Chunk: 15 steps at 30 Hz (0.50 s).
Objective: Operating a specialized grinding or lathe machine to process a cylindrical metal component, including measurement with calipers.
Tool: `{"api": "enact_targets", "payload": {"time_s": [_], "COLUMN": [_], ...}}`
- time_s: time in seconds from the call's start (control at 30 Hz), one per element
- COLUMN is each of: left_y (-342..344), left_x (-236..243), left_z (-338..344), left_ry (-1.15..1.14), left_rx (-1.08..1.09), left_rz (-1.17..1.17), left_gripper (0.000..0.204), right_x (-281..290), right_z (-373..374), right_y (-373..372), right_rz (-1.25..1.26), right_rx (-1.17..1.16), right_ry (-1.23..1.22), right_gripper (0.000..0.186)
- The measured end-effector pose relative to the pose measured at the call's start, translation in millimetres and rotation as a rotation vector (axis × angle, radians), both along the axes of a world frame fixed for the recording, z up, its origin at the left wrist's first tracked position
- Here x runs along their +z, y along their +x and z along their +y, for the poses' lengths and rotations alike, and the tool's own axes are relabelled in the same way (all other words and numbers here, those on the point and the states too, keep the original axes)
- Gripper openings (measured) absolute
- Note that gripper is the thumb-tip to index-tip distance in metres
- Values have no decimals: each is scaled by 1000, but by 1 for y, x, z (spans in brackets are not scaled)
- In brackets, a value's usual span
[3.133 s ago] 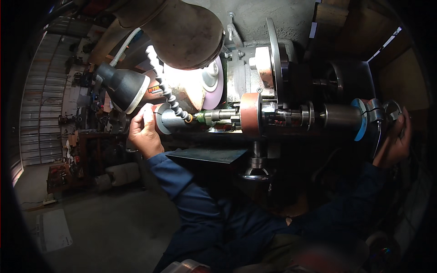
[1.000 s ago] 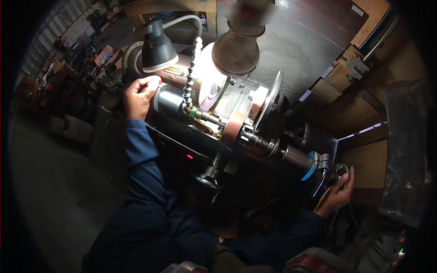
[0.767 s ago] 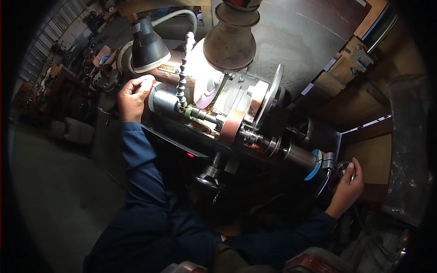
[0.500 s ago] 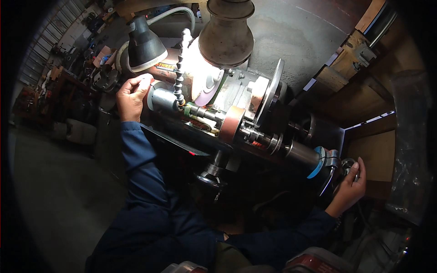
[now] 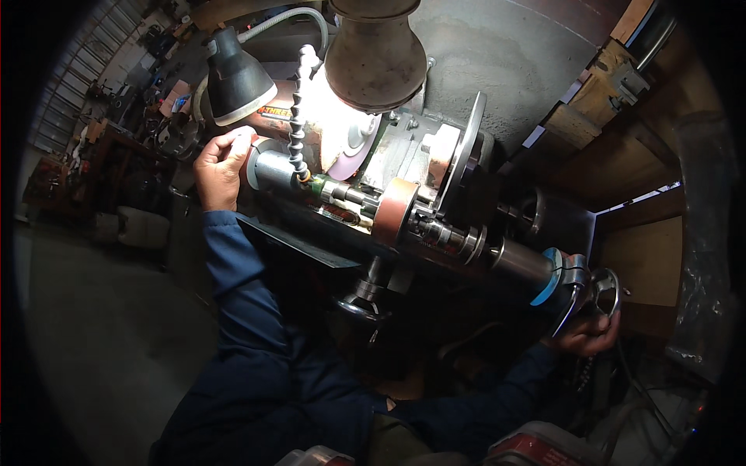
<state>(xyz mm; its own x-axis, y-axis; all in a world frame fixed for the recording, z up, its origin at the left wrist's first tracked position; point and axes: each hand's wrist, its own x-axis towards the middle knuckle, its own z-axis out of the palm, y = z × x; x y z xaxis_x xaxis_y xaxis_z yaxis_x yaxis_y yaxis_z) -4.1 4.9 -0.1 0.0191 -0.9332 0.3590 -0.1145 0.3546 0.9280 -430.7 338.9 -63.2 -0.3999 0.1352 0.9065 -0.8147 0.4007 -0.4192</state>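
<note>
My left hand [image 5: 220, 172] is closed at the far left end of the grinding machine, thumb and fingers pinching the edge of a reddish disc [image 5: 252, 161] behind a grey metal cylinder [image 5: 277, 169]. My right hand [image 5: 587, 339] is low at the right end, its fingers curled at the bottom rim of a small chromed handwheel [image 5: 618, 288]. Just left of that wheel are a clamp lever [image 5: 568, 309] and a blue ring [image 5: 549, 277] on a steel cylinder [image 5: 518, 262]. A pinkish grinding wheel [image 5: 351, 164] sits behind the slender steel shaft [image 5: 342, 192] in the middle.
A black lamp [image 5: 239, 78] lights the work beside a segmented coolant hose [image 5: 298, 116]. A dull, waisted column [image 5: 375, 62] hangs over the machine. Another handwheel [image 5: 363, 307] juts out in front. Wooden panels [image 5: 641, 260] stand at the right.
My right hand has moved down and slightly left around the handwheel, from its right side to its bottom rim. My left hand stays at the reddish disc. The view has shifted slightly.
</note>
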Motion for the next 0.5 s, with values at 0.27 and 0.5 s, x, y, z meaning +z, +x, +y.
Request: {"api": "enact_targets", "payload": {"time_s": [0.27, 0.5], "left_y": [-2, -4], "left_x": [-1, 3], "left_z": [1, 1], "left_ry": [-32, -21], "left_rx": [-15, -24], "left_rz": [6, -4], "left_gripper": [16, 17], "right_x": [4, 55], "right_z": [5, -4], "right_y": [0, 22], "right_rz": [71, -365], "right_rx": [-38, 92], "right_ry": [51, 197], "right_gripper": [30, 27]}}
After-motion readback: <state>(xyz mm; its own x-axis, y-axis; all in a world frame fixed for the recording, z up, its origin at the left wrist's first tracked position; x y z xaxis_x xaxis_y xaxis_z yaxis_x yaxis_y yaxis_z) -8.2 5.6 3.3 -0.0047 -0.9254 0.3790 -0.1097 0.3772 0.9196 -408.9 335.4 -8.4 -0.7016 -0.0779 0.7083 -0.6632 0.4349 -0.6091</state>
